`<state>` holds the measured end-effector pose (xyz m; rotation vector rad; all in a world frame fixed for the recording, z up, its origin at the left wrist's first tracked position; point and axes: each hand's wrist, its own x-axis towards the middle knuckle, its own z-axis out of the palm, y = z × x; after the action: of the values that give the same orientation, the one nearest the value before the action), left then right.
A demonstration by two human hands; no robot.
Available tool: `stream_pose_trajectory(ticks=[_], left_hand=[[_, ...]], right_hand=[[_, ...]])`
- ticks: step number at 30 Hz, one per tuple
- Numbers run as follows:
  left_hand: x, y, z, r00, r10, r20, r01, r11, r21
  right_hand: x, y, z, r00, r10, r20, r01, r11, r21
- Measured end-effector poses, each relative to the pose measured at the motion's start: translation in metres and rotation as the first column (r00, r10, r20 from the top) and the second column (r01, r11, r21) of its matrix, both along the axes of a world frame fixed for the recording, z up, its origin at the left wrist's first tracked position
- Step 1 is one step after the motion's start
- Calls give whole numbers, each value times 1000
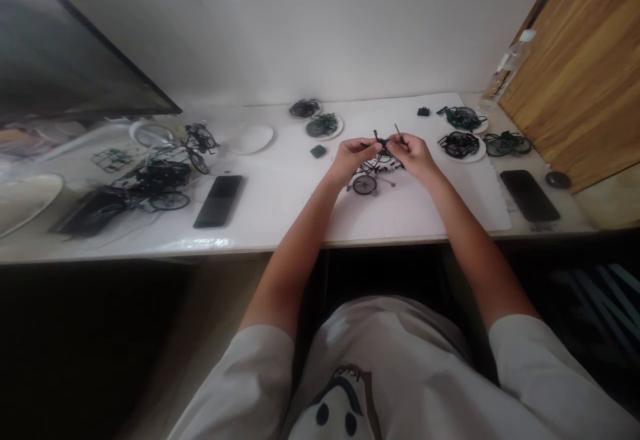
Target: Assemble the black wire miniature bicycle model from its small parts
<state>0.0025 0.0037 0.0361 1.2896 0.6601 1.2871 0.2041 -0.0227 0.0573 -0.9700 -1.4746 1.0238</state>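
Observation:
Over a white board (pixel 295 208), a small dark model bicycle (pixel 365 185) stands between my two hands, its wheel nearest the front. My left hand (pixel 356 155) pinches the upper dark part of the model from the left. Close beside it, my right hand (pixel 413 155) has its fingers pressed together at the same dark part, with a thin dark stick (pixel 397 129) rising from them. The exact spot where the fingertips meet the model is too small to make out.
Plates of dark parts (pixel 324 125) (pixel 463 147) lie behind and right. A small green block (pixel 318 152) sits left of my hands. Phones (pixel 219 201) (pixel 530 195) flank the board. Finished-looking bicycles (pixel 163 180) stand left. A bottle (pixel 507 70) leans by a wooden panel (pixel 575 80).

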Motion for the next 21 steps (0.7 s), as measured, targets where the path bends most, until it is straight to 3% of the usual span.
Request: stream_pose_trajectory(ticks=[9,21], left_hand=[[-1,-3,5,999,19,-51,-18,1000,20],[-1,-1,2,999,11,-33,-10,1000,16]], right_hand=[[1,-1,-1,999,-39,-25,40,998,41],[-3,-2,4,994,-23,-111,14,996,-85]])
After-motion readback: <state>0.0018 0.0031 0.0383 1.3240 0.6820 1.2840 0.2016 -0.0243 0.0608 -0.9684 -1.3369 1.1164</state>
